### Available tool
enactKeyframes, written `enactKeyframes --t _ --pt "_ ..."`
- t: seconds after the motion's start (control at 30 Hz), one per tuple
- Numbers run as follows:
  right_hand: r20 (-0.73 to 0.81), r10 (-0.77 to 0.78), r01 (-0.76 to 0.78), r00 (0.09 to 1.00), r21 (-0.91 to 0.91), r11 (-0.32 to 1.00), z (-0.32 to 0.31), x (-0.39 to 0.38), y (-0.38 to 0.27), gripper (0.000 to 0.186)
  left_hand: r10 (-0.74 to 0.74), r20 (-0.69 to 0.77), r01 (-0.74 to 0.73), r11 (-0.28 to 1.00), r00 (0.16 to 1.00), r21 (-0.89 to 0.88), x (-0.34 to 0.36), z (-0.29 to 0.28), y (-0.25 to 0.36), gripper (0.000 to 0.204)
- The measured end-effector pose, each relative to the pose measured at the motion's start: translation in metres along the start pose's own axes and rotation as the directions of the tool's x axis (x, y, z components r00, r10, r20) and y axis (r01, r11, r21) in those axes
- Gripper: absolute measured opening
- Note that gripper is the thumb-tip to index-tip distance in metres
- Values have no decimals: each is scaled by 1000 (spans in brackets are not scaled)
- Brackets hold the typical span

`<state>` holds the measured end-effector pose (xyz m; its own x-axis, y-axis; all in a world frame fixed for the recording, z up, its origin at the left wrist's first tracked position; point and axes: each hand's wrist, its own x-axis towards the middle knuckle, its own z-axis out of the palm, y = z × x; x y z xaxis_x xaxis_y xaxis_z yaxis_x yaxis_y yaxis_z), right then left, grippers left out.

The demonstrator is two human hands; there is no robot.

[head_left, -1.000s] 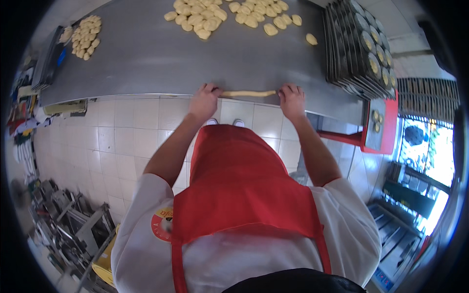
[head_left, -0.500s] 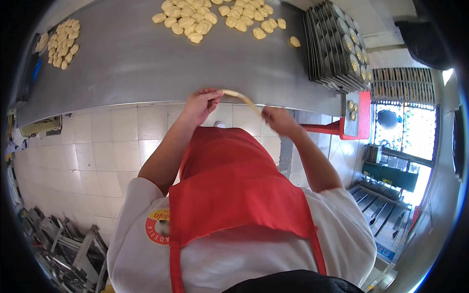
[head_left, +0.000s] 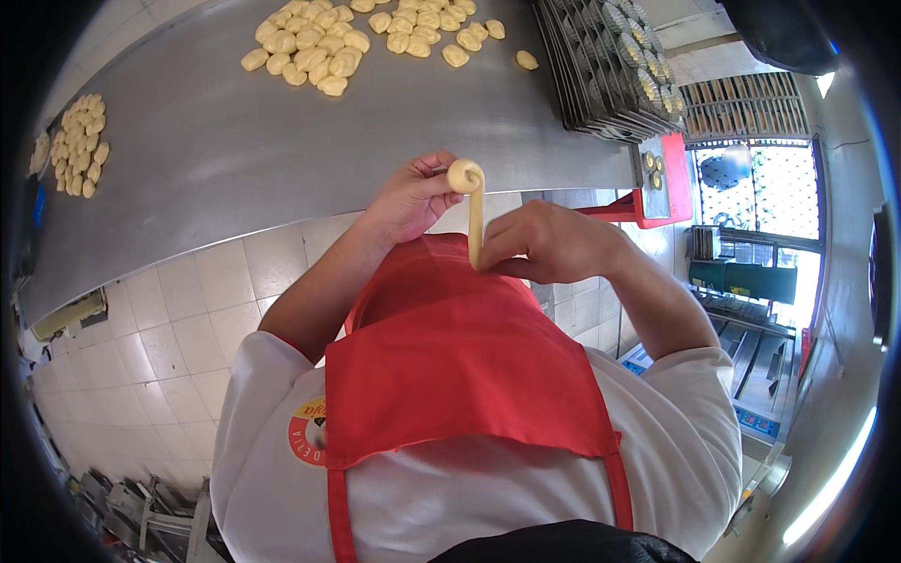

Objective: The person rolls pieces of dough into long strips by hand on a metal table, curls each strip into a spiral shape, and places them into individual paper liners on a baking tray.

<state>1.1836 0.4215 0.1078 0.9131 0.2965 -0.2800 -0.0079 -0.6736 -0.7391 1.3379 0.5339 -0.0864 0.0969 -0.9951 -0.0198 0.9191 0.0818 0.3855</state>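
A thin rope of pale dough point(head_left: 474, 211) hangs in front of my red apron point(head_left: 460, 366), off the table. My left hand point(head_left: 413, 195) pinches its upper end, which is curled into a small coil point(head_left: 465, 175). My right hand point(head_left: 549, 242) grips the lower end of the rope between thumb and fingers. Both hands are held close together just past the near edge of the steel table point(head_left: 235, 159).
Several small dough pieces lie in a heap point(head_left: 319, 47) at the far middle of the table, and another cluster point(head_left: 77, 145) at the far left. A stack of dark baking trays point(head_left: 610, 66) stands at the right. A red cart point(head_left: 662, 183) sits beside it. Tiled floor lies below.
The dough rope lay flat on the table edge under both palms; now it is lifted off, turned upright, and its upper end is curled into a coil.
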Motion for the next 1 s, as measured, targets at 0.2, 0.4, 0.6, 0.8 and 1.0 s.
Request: enactKeyframes --t 0.2,0.4,0.6,0.8,1.0 --pt "-426 17 -88 905 -149 985 -49 16 13 16 66 0 -63 944 998 323 25 10 3 7" --pt "-565 306 -241 766 189 952 -75 -16 82 19 -81 -76 92 983 994 157 62 40 15 19" --pt "-539 549 -17 638 704 710 -78 -62 165 34 -98 -196 140 967 976 213 146 72 8 27" --pt "-650 444 214 617 682 700 -195 -99 211 42 180 -115 -32 653 977 757 284 147 37 42" --pt "-763 431 75 482 526 847 -386 -164 327 46 723 -137 -114 286 677 951 329 117 66 58"
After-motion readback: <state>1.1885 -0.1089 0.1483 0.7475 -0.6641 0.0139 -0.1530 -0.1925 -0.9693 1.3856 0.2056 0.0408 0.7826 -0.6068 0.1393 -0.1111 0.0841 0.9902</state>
